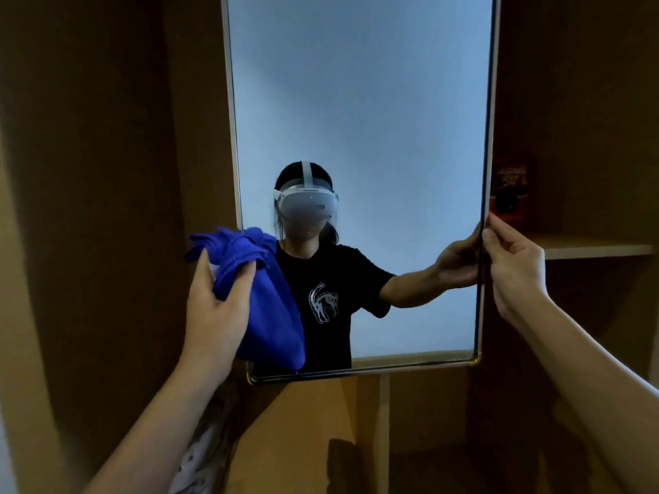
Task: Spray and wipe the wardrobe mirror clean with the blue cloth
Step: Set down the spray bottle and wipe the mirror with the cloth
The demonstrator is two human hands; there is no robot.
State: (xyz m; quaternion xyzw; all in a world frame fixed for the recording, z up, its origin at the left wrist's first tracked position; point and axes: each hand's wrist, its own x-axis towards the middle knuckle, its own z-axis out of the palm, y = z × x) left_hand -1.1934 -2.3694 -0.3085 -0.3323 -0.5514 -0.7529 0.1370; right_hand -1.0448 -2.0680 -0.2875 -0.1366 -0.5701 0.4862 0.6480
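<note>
Your left hand (pixel 214 308) has the blue cloth (pixel 264 290) in a closed grip: thumb and fingers curl round the bunched top, and the rest hangs down as a smooth pouch. The cloth is saturated royal blue, creased and gathered at the top, with a stitched hem edge showing near your fingers. It sits over the lower-left corner of the wardrobe mirror (pixel 360 101), overlapping the left frame edge; can't tell whether it touches the glass.

Your right hand (pixel 513 269) pinches the mirror's right edge low down, fingers curled over the dark frame strip. That grip is closed on the frame.

The mirror is tall, with a thin frame and brass-coloured bottom corners. The glass reads pale blue-grey and even; no streaks or droplets I can make out. It reflects you in a black T-shirt with a white graphic, headset on.

Brown wardrobe panels surround it. A shelf (pixel 599 247) sits to the right, with a dim red item (pixel 510 194) above it, too dark to identify.
</note>
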